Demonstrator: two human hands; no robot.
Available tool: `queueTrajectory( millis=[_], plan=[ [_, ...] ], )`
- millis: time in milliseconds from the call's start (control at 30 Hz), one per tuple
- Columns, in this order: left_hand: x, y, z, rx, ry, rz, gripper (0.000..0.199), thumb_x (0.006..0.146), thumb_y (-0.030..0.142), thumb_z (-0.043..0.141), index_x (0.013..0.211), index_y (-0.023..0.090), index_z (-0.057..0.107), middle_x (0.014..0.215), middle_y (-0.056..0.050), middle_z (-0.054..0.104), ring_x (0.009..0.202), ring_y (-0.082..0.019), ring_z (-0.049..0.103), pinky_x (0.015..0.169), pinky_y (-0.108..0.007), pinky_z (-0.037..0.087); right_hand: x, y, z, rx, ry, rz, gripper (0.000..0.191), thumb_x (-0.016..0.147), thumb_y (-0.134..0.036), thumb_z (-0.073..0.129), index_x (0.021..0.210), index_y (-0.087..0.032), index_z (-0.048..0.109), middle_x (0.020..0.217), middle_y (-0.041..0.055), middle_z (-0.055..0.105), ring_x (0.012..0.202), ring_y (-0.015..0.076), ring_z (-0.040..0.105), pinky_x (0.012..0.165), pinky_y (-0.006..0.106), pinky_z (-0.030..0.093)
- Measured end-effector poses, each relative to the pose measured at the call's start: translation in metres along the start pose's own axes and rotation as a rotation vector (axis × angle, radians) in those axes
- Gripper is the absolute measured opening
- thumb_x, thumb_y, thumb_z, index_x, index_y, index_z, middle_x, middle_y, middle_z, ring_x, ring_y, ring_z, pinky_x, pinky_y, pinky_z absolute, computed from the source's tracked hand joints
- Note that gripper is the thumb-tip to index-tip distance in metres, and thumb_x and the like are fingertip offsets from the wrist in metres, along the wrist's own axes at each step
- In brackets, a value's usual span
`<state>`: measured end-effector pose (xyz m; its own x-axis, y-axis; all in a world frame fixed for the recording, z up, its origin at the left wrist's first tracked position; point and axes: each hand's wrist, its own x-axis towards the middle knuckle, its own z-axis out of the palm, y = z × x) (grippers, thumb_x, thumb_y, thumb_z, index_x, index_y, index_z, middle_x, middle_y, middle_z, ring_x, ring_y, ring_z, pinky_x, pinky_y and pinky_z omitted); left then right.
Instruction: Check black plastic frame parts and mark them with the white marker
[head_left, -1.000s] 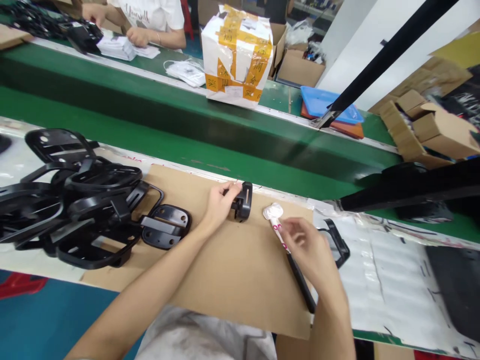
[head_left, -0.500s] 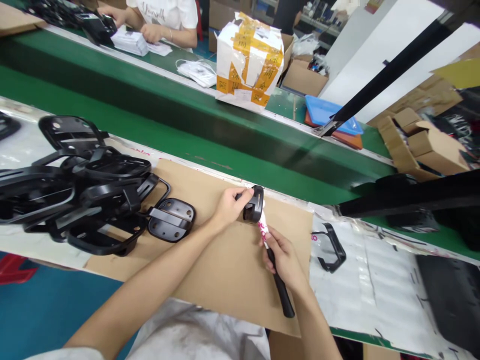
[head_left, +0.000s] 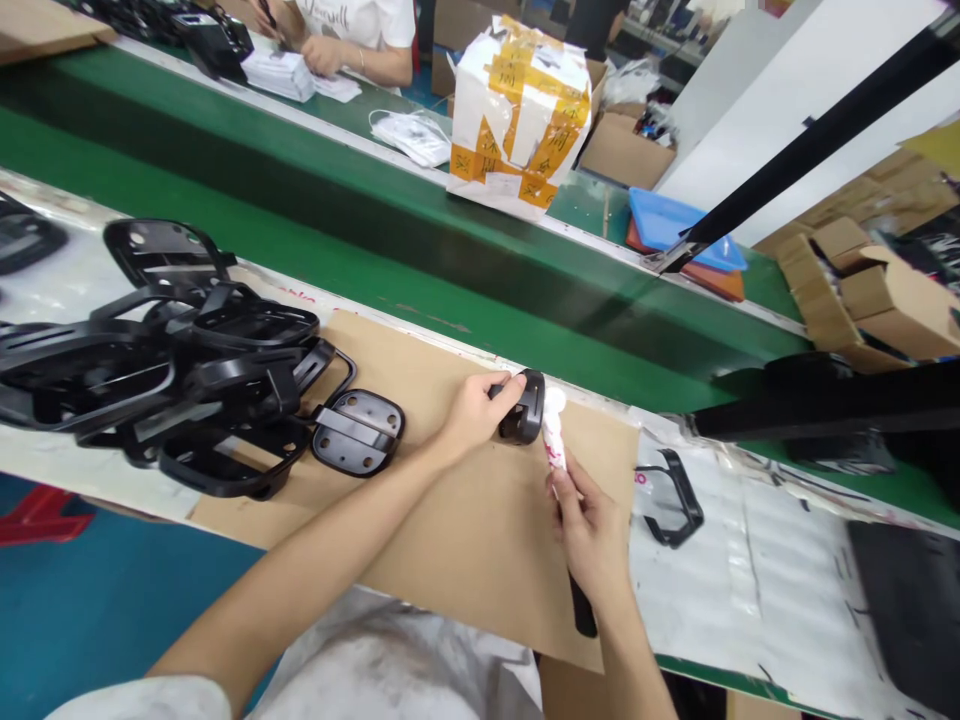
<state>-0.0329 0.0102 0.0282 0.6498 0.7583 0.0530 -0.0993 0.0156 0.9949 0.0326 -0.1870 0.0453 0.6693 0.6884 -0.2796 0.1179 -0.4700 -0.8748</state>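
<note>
My left hand [head_left: 484,405] is closed round a small black plastic bracket [head_left: 531,407], which it holds on edge over the cardboard sheet [head_left: 480,530]. In my right hand [head_left: 589,515] is a hammer [head_left: 553,440] with a black handle; its head and upper shaft are wrapped in white with pink print. The hammer's white end is just right of the bracket, with a narrow gap between them. To the left of my left hand lies a black plate with holes [head_left: 358,432], at the edge of a heap of black plastic frames [head_left: 225,390].
A black C-shaped piece [head_left: 679,500] lies on the white-covered bench at right, with a dark flat panel [head_left: 907,600] beyond. Across the green gap, a taped white box [head_left: 519,120] and blue tray [head_left: 686,228] stand on another bench. A co-worker's hands [head_left: 322,55] handle papers there.
The hammer has moved away from the bracket to the right, and my right hand with it. The whole view has shifted slightly. My left hand still holds the bracket.
</note>
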Motion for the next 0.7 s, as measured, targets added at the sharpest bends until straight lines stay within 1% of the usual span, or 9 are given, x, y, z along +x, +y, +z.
queueTrajectory(
  millis=[67,167,300,333,433,467,567,600,700],
  plan=[
    [-0.0001,0.0002,0.0005,-0.006,0.002,-0.004,0.047,0.096,0.048,0.056,0.062,0.019,0.042,0.062,0.003,0.036,0.062,-0.012,0.037,0.061,-0.028,0.028,0.0005,-0.0004,0.0005,-0.028,-0.002,-0.024,0.061,0.103,-0.062,0.051,0.142,-0.017,0.064,0.075,0.0008,0.054,0.055,0.0138,0.044,0.046,0.025,0.037],
    [0.0001,0.0001,0.0006,0.001,0.007,-0.007,0.046,0.095,0.048,0.056,0.062,0.019,0.041,0.062,0.003,0.036,0.063,-0.012,0.037,0.061,-0.028,0.028,0.0006,-0.0015,0.0011,-0.065,-0.105,-0.011,0.061,0.103,-0.063,0.051,0.142,-0.017,0.064,0.077,0.0018,0.057,0.056,0.0142,0.046,0.046,0.025,0.038],
    [0.0000,-0.0007,0.0000,0.004,-0.002,0.002,0.047,0.096,0.049,0.056,0.063,0.019,0.042,0.063,0.003,0.035,0.063,-0.012,0.037,0.062,-0.028,0.028,-0.0011,-0.0031,0.0021,0.003,0.019,-0.001,0.057,0.102,-0.063,0.053,0.132,-0.017,0.067,0.075,0.0002,0.053,0.054,0.0128,0.042,0.046,0.025,0.036],
    [0.0000,-0.0009,-0.0002,0.008,-0.002,0.003,0.047,0.097,0.049,0.056,0.063,0.019,0.042,0.063,0.003,0.035,0.063,-0.012,0.036,0.061,-0.028,0.028,-0.0014,-0.0031,0.0026,0.010,0.014,-0.007,0.056,0.103,-0.063,0.052,0.129,-0.016,0.068,0.073,-0.0001,0.052,0.054,0.0128,0.042,0.046,0.025,0.036],
    [0.0003,-0.0012,-0.0007,0.014,0.002,0.006,0.046,0.097,0.048,0.056,0.064,0.019,0.042,0.063,0.003,0.035,0.063,-0.012,0.036,0.061,-0.028,0.028,-0.0012,-0.0026,0.0024,-0.028,-0.105,0.006,0.058,0.102,-0.063,0.052,0.132,-0.016,0.068,0.074,0.0007,0.056,0.054,0.0134,0.043,0.046,0.025,0.036],
    [0.0005,-0.0013,-0.0007,0.013,0.007,0.007,0.046,0.097,0.047,0.056,0.064,0.019,0.042,0.063,0.003,0.034,0.063,-0.012,0.036,0.061,-0.028,0.028,-0.0011,-0.0025,0.0019,-0.038,-0.109,0.012,0.059,0.101,-0.064,0.054,0.135,-0.017,0.067,0.076,0.0008,0.057,0.054,0.0133,0.043,0.046,0.025,0.036],
    [0.0009,-0.0012,-0.0006,0.002,0.012,0.014,0.046,0.096,0.048,0.056,0.063,0.019,0.041,0.063,0.003,0.034,0.063,-0.012,0.036,0.061,-0.028,0.028,-0.0007,-0.0015,0.0015,-0.021,0.021,0.002,0.059,0.102,-0.064,0.053,0.135,-0.018,0.067,0.075,-0.0005,0.054,0.054,0.0124,0.043,0.046,0.024,0.036],
    [0.0009,-0.0012,-0.0006,0.000,0.009,0.015,0.047,0.095,0.049,0.056,0.063,0.019,0.040,0.063,0.004,0.033,0.062,-0.012,0.036,0.061,-0.028,0.028,-0.0002,-0.0008,0.0021,-0.018,0.031,-0.007,0.059,0.103,-0.064,0.051,0.135,-0.018,0.067,0.074,-0.0008,0.053,0.054,0.0123,0.043,0.047,0.024,0.036],
    [0.0015,-0.0008,-0.0007,-0.007,0.003,0.011,0.047,0.094,0.049,0.057,0.062,0.019,0.040,0.061,0.003,0.034,0.061,-0.011,0.036,0.060,-0.028,0.028,0.0038,0.0022,0.0020,-0.026,-0.098,-0.003,0.059,0.103,-0.062,0.051,0.139,-0.017,0.065,0.073,-0.0006,0.055,0.054,0.0120,0.044,0.048,0.023,0.036]
  ],
)
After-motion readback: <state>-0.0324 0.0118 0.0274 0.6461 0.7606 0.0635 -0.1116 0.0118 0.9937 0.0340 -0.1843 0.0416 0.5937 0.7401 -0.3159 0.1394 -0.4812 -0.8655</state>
